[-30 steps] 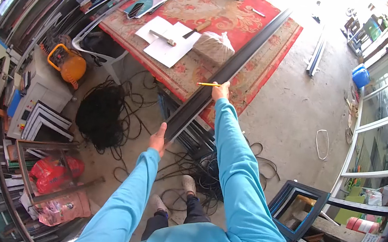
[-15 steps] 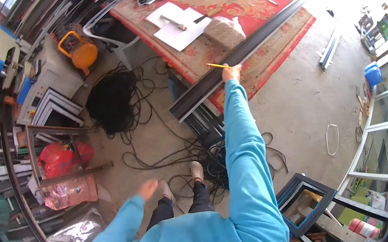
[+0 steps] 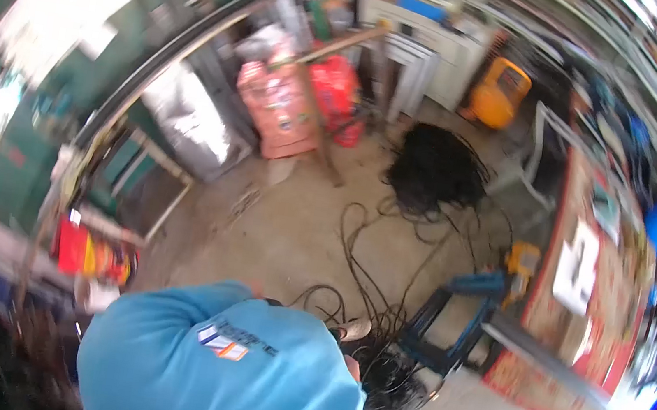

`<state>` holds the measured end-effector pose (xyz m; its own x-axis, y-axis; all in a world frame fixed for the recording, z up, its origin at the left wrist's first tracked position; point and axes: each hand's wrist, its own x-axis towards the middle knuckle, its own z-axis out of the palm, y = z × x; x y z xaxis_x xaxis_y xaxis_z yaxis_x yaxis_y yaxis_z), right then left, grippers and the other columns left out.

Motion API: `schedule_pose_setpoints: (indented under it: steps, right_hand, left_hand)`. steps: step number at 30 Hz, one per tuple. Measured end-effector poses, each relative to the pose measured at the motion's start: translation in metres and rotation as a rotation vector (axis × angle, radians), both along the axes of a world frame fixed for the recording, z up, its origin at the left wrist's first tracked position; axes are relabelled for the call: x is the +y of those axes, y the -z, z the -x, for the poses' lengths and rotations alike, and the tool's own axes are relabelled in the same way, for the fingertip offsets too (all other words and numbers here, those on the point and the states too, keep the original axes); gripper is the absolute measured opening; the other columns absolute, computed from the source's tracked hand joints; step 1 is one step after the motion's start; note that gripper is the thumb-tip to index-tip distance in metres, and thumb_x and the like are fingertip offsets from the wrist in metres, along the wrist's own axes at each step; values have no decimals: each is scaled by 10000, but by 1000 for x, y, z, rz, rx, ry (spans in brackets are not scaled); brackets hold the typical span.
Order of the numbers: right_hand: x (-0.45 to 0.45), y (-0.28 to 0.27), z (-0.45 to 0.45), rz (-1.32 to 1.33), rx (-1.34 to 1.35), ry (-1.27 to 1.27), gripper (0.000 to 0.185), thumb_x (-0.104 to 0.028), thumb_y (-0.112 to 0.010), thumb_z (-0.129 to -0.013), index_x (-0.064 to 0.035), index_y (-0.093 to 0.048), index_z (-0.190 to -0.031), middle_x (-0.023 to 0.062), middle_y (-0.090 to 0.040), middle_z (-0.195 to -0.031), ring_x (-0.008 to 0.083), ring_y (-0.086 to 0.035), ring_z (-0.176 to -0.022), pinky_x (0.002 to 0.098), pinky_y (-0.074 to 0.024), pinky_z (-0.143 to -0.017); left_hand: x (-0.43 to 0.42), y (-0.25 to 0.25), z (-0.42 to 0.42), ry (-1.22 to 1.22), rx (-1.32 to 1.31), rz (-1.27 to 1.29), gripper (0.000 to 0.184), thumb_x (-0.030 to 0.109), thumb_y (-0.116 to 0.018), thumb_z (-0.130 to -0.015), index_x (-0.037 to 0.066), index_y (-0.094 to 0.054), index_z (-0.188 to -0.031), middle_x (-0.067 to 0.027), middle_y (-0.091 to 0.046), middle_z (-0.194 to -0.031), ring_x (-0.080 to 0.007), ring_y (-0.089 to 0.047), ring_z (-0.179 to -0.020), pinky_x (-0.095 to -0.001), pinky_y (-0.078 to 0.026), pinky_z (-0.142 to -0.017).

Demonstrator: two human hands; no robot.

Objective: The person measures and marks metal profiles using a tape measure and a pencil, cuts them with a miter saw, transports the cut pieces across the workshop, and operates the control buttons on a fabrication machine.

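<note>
My blue sleeves and torso fill the lower middle of the head view, and both hands are almost wholly hidden. A sliver of my left hand (image 3: 256, 289) shows past the left sleeve, its fingers out of sight. At the right side of my body a small patch of my right hand (image 3: 353, 368) appears near the tangled black strips (image 3: 391, 387); whether it still holds the pencil cannot be seen. The long dark metal profile (image 3: 544, 362) lies across the red patterned table (image 3: 524, 388), away from both hands.
A black coil (image 3: 437, 169) and loose strips lie on the floor. A blue stand (image 3: 450, 321) is beside the table. Beyond are an orange machine (image 3: 499, 95), pink sack (image 3: 278, 111), red bag (image 3: 334, 90), and a long rail (image 3: 175, 44) at left.
My view has swung left, away from the table, and is blurred. My right hand, earlier on the profile with a yellow pencil, has come back to my side. The profile stays on the table.
</note>
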<state>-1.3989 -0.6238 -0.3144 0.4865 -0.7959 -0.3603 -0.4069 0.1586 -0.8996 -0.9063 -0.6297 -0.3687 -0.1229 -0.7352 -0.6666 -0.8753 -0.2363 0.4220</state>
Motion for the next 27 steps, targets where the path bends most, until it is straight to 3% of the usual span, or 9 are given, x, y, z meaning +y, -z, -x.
schedule_pose_setpoints:
  steps: [4,6,10,13,15,17,20,23,27]
  right_hand:
    - [-35,-73,-36,-149,156,439,397,-324,-650,-887,48,-596,-760,70,-621,-695,111,-507,-672,333,-433,-586]
    - [-46,-88,-59,106,207,305,364,-292,-584,-926,32,-583,-760,120,-600,-681,204,-542,-646,377,-419,-586]
    - [-57,-98,-111,444,306,-243,254,-239,-528,-941,4,-578,-886,164,-602,-811,353,-549,-711,442,-421,-611]
    - [-63,-85,-159,543,266,-445,201,-225,-529,-930,-32,-571,-970,165,-604,-907,370,-552,-777,458,-426,-642]
    - [-56,-103,-211,995,180,-432,257,-285,-545,-926,-33,-594,-948,185,-610,-895,378,-568,-813,474,-432,-697]
    - [-51,-131,-264,173,109,-212,335,-347,-565,-916,-17,-614,-939,191,-618,-851,377,-584,-808,464,-453,-732]
    - [-42,-169,-319,454,152,-311,359,-352,-589,-903,6,-621,-909,185,-627,-787,356,-609,-780,437,-476,-719]
    - [-56,-196,-363,89,340,-408,280,-289,-599,-902,-21,-636,-973,195,-666,-885,336,-648,-841,425,-494,-727]
    - [-67,-170,-417,201,350,-561,272,-285,-606,-886,-31,-648,-973,189,-660,-878,319,-644,-841,417,-496,-726]
  left_hand:
    - [14,-94,54,148,242,-129,418,395,-620,-796,79,-653,-1066,-153,-678,-1028,-328,-654,-910,-435,-514,-782]
    - [35,-121,66,-78,-19,-176,345,370,-605,-805,83,-703,-970,-177,-679,-1014,-351,-655,-919,-487,-501,-783]
    - [114,-125,29,-235,140,-115,329,342,-526,-872,83,-690,-992,-196,-669,-1022,-369,-647,-928,-494,-485,-818]
    - [181,-152,5,-543,192,29,377,356,-442,-934,72,-675,-1019,-212,-664,-1010,-386,-638,-936,-499,-476,-830]
    - [217,-176,-14,-656,262,83,429,381,-384,-970,59,-656,-1054,-224,-651,-1030,-400,-614,-979,-486,-465,-858]
    - [256,-203,-28,-762,323,259,449,407,-390,-971,51,-635,-1092,-233,-636,-1061,-406,-590,-1019,-463,-454,-885]
    - [286,-226,-53,-820,227,135,415,371,-422,-963,41,-629,-1105,-237,-625,-1089,-401,-582,-1024,-448,-451,-892]
    - [276,-208,-65,-936,133,254,380,338,-474,-935,34,-629,-1100,-236,-629,-1067,-402,-584,-1005,-453,-454,-883]
    - [301,-157,-50,-1206,-32,491,370,361,-500,-916,40,-669,-986,-211,-647,-988,-387,-601,-943,-462,-472,-816]
